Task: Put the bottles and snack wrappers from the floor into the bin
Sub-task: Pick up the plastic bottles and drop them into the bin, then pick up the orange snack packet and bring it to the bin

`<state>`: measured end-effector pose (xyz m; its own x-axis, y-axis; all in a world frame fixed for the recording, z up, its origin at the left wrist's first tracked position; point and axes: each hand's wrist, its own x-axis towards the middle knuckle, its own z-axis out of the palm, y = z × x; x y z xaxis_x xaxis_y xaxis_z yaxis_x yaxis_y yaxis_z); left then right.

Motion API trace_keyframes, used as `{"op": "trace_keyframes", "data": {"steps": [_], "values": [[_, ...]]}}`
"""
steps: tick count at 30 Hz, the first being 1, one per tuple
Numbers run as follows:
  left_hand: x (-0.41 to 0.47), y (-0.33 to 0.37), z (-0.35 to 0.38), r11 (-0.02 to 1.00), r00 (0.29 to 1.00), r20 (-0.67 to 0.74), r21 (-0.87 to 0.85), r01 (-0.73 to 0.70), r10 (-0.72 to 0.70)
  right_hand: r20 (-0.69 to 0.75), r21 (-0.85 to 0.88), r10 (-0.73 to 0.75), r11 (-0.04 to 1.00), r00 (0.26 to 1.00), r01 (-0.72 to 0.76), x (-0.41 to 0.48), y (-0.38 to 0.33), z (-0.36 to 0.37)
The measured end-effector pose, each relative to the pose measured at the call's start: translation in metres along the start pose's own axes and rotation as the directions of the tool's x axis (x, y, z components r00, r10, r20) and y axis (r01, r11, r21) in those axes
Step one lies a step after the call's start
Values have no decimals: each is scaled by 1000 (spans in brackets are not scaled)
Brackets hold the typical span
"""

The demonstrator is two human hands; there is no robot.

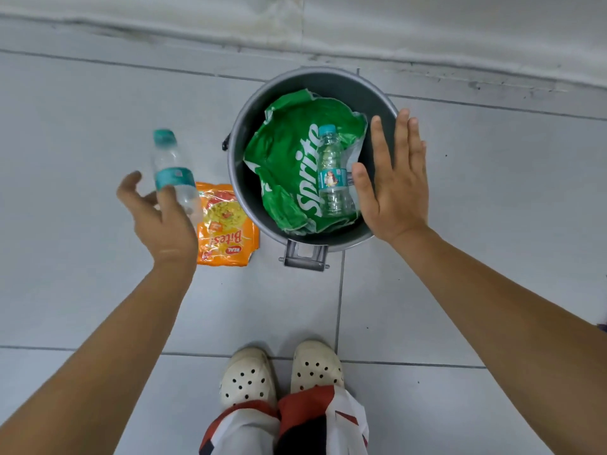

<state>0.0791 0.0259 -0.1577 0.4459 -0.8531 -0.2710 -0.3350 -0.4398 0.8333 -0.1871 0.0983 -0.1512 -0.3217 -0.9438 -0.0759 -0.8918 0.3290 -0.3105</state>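
A round grey bin [239, 126] stands on the tiled floor. Inside it lie a crumpled green Sprite wrapper [285, 152] and, on top of that, a small clear water bottle [330, 172] with a teal cap. My right hand [394, 185] hovers flat over the bin's right rim, fingers spread and holding nothing. My left hand [161, 218] is to the left of the bin and loosely holds the lower end of a second, motion-blurred water bottle [169, 159], cap pointing away from me. An orange snack wrapper [226, 231] lies on the floor against the bin's left side, partly hidden by my left hand.
The bin's foot pedal [305, 257] points toward me. My feet in white perforated clogs [279, 372] stand just behind it. A white wall base [328, 34] runs along the far side beyond the bin. Grey floor tiles spread out on both sides.
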Motion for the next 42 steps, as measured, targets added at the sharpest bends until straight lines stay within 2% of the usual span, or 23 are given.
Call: {"op": "trace_keyframes", "data": {"steps": [3, 5, 8, 11, 14, 17, 19, 21, 23, 25, 29, 32, 36, 40, 42], "values": [[-20, 57, -15, 958, 961, 79, -136, -253, 265, 15, -5, 4, 1000, 1000, -3, 0, -1, -1], [-43, 81, -10, 940, 920, 197, -115, -321, 339, 19, -7, 2, 1000, 1000, -2, -1, -1, -1], [-73, 84, 1, 956, 889, 362, -32, -290, 282, 14, 16, 5, 1000, 1000, -6, -1, -1, -1], [-73, 60, 1, 986, 934, 322, 9, -168, 156, 16, 53, 7, 999, 1000, -8, -1, 0, -2], [-53, 27, 0, 992, 960, 265, 53, -112, 95, 2, 54, -2, 999, 1000, 2, 0, 0, 0], [-28, -15, 7, 970, 968, 244, 218, -111, 56, -11, 50, -3, 999, 1000, 3, 0, 1, 1], [-10, -47, 11, 873, 950, 310, 456, -176, 29, -19, 51, -6, 999, 1000, 7, 0, 0, 2], [1, -77, 13, 676, 903, 429, 672, -304, -20, -34, 53, -12, 998, 999, 14, 1, 1, 3], [4, -100, 15, 480, 849, 522, 768, -425, -83, -45, 61, -18, 998, 999, 21, 1, 1, 4], [6, -116, 19, 354, 802, 582, 785, -508, -138, -51, 64, -28, 997, 998, 31, 0, 2, 6], [8, -137, 20, 275, 762, 597, 799, -535, -253, -67, 83, -32, 996, 997, 38, 1, 3, 7], [5, -146, 19, 228, 765, 599, 800, -555, -238, -77, 93, -27, 995, 997, 35, 0, 4, 7], [1, -144, 19, 251, 786, 601, 791, -558, -144, -80, 91, -28, 995, 996, 35, 1, 4, 8], [4, -134, 8, 428, 851, 522, 783, -451, -59, -71, 76, -15, 997, 997, 21, 0, 4, 6], [6, -128, -4, 552, 906, 420, 767, -327, -45, -60, 65, -16, 998, 998, 20, 1, 4, 7]]}}
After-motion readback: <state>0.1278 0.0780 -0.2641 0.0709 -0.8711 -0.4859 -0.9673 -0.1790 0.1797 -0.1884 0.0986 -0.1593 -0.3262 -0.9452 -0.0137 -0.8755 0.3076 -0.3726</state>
